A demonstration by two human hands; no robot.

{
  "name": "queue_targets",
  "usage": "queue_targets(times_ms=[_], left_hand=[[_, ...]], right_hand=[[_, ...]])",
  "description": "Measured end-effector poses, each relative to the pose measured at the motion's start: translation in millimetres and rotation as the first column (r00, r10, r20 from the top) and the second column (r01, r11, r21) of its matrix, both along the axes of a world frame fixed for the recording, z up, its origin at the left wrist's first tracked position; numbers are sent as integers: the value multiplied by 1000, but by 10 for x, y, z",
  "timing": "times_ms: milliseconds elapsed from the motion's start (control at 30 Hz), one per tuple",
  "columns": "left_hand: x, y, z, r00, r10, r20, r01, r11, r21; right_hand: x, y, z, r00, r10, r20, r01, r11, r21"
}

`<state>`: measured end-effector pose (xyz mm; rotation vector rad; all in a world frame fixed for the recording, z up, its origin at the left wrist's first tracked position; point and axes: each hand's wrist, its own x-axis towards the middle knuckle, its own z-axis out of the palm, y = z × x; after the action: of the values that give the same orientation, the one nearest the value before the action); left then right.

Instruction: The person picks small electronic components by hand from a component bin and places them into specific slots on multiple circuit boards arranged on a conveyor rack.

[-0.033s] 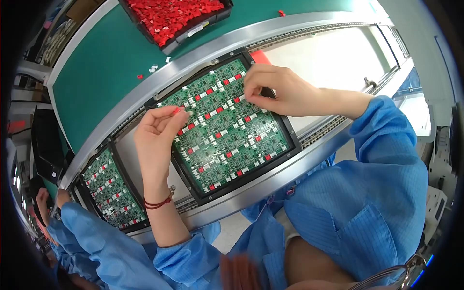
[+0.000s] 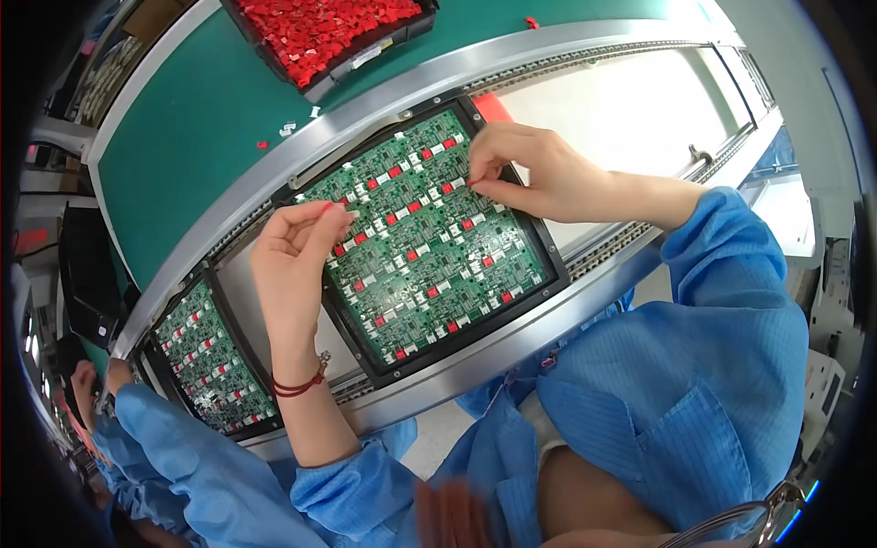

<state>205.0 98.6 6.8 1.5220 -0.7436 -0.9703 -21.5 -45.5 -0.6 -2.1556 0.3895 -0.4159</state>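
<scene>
L hand (image 2: 290, 248) pinches red pc (image 2: 326, 209)

In the centre, the circuit board (image 2: 395, 290) is showing green with red and white connectors (image 2: 434, 292); at lower right, the smock (image 2: 717, 356) is showing blue with fine stripes.

– What's on the green bench (image 2: 183, 173)?
– A black bin (image 2: 340, 77) heaped with red parts (image 2: 333, 32), a few loose white pieces (image 2: 289, 129), and two stray red bits (image 2: 262, 144).
– And the conveyor rails (image 2: 502, 331) beside it?
– Two black frames (image 2: 552, 256), each holding green circuit boards (image 2: 429, 247).
</scene>
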Motion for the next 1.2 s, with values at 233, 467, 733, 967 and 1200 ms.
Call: queue_targets(times_ms=[233,467,733,967,1200], left_hand=[[71,65,-61,980,1,198,-7,1000,28],[93,78,-50,955,36,295,-49,998,38],[46,82,13,973,0,232,-9,999,37],[62,99,4,962,3,272,-3,1000,-3],[81,141,30,944,-15,329,-2,999,49]], right_hand=[[-170,-45,-97,987,-141,73,150,979,-138],[-185,-111,-129,983,-141,115,152,984,-94],[-113,-24,-186,999,-9,47,23,953,-302],[-37,65,-245,994,-45,-103,-24,810,-586],[45,108,-226,991,-95,-93,32,848,-529]])
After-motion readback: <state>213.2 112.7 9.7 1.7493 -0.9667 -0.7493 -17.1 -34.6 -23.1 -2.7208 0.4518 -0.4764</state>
